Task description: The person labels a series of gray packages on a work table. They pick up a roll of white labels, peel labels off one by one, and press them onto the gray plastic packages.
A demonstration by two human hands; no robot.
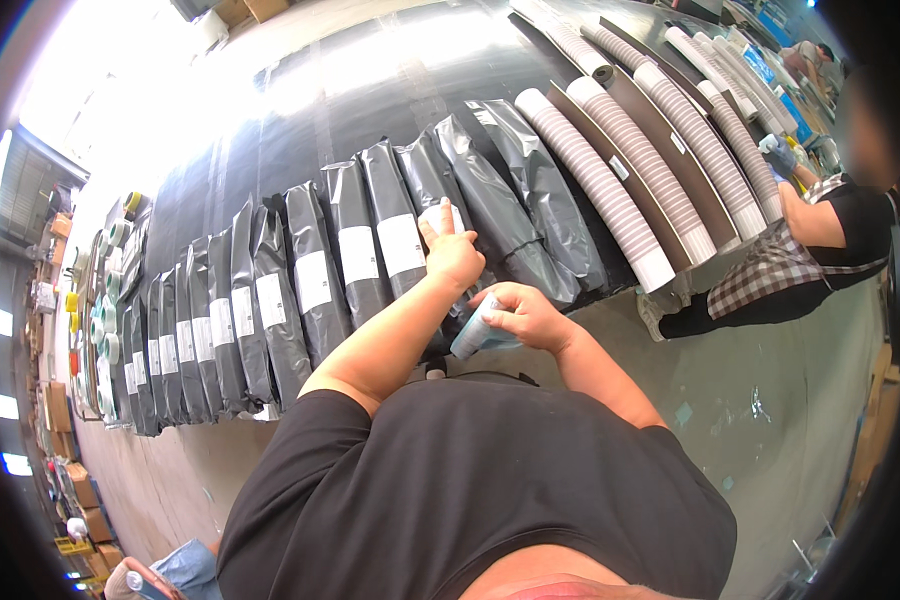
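My left hand (pixel 454 259) rests on a dark grey plastic-wrapped package (pixel 426 169), its fingers spread over a white label (pixel 444 217). In my right hand (pixel 529 315), close to the table's near edge, is a curled pale-blue strip of labels (pixel 476 326), gripped between thumb and fingers. Left of my left hand, several similar packages lie side by side, each bearing a white label (pixel 400 244) with print. To the right are two more wrapped packages, a creased one (pixel 487 199) and a glossy one (pixel 536 191).
Striped rolls (pixel 592 187) and brown sheets (pixel 660 142) lie right of the packages on the black table (pixel 285 105). A co-worker in a checked apron (pixel 765 274) stands there with gloved hands near the rolls. Tape rolls (pixel 109 315) crowd the left end.
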